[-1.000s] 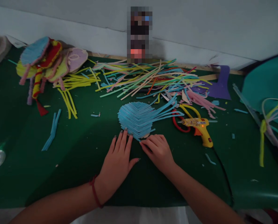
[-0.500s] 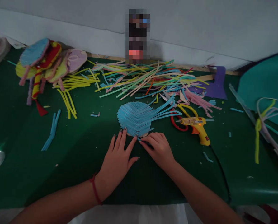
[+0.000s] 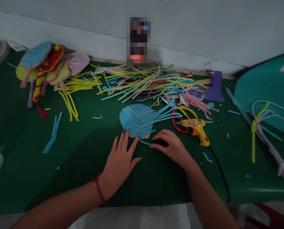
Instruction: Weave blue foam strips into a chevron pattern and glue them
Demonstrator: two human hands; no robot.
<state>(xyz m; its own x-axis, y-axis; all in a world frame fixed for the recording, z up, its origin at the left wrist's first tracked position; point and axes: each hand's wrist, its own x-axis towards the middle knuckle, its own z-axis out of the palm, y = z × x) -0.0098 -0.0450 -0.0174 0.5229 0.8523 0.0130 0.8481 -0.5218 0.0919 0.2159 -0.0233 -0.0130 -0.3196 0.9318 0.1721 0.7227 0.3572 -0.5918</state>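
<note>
A round, leaf-patterned panel of blue pipe cleaners [image 3: 138, 119] lies on the green table, its loose ends fanning out to the right. My left hand [image 3: 120, 156] rests flat with fingers spread, its fingertips on the panel's lower edge. Beneath the left index fingertip runs a single blue pipe cleaner [image 3: 146, 142], curving rightward along the bottom. My right hand [image 3: 171, 148] is at that piece's free end, thumb tip close to or touching it. A gap shows between the right thumb and index finger. Part of a pale backing shows under the panel's lower rim.
A yellow glue gun [image 3: 199, 127], its cord trailing forward, lies right beside scissors [image 3: 180, 127]. Behind are heaped coloured pipe cleaners [image 3: 142, 81] and a pixelated upright object [image 3: 138, 41]. Several fuzzy fans [image 3: 37, 55] are stacked at left. A teal chair back [image 3: 263, 89] stands at right.
My right hand has moved right, away from my left fingertips, and its fingers have parted. More of the single blue pipe cleaner now shows. My left hand stays on the panel. The view has shifted slightly.
</note>
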